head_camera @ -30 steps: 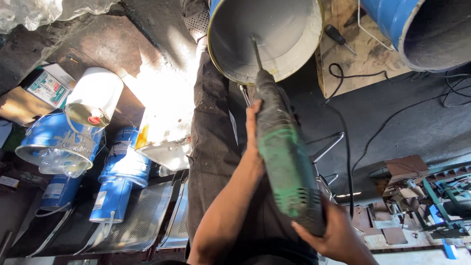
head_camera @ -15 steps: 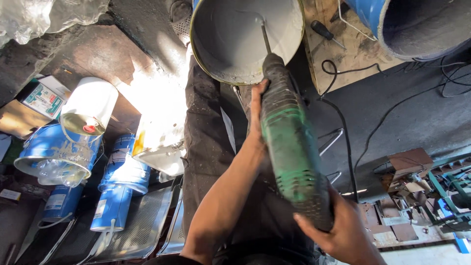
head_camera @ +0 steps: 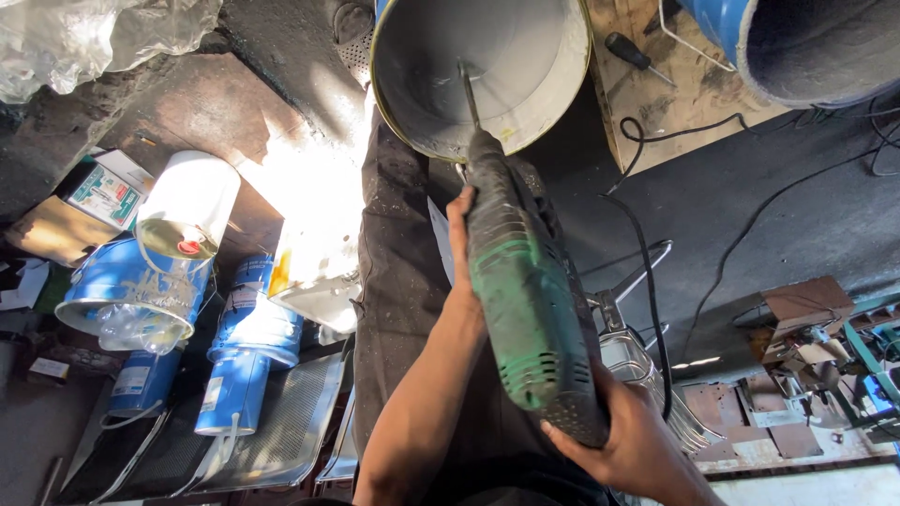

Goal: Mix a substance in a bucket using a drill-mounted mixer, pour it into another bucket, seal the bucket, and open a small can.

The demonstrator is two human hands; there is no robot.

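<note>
I hold a green and black power drill [head_camera: 525, 309] with both hands. My left hand [head_camera: 461, 245] grips the front of its body from the left side. My right hand [head_camera: 630, 440] wraps the rear handle at the bottom. The drill's long shaft [head_camera: 466, 94] runs down into an open metal bucket [head_camera: 562, 84] with a grey inside, standing on the floor beyond my dark trouser leg [head_camera: 394, 281]. My foot [head_camera: 354, 37] rests beside the bucket.
Blue cans [head_camera: 248, 356] and a white can [head_camera: 187, 206] lie at the left. A large blue drum [head_camera: 806, 47] stands at top right. A screwdriver [head_camera: 636, 54] lies on a wooden board [head_camera: 675, 103]. Black cables [head_camera: 647, 281] cross the dark floor.
The view has shifted slightly, and the bucket and drill sit a little further left in the picture. My hands keep the same grip on the drill.
</note>
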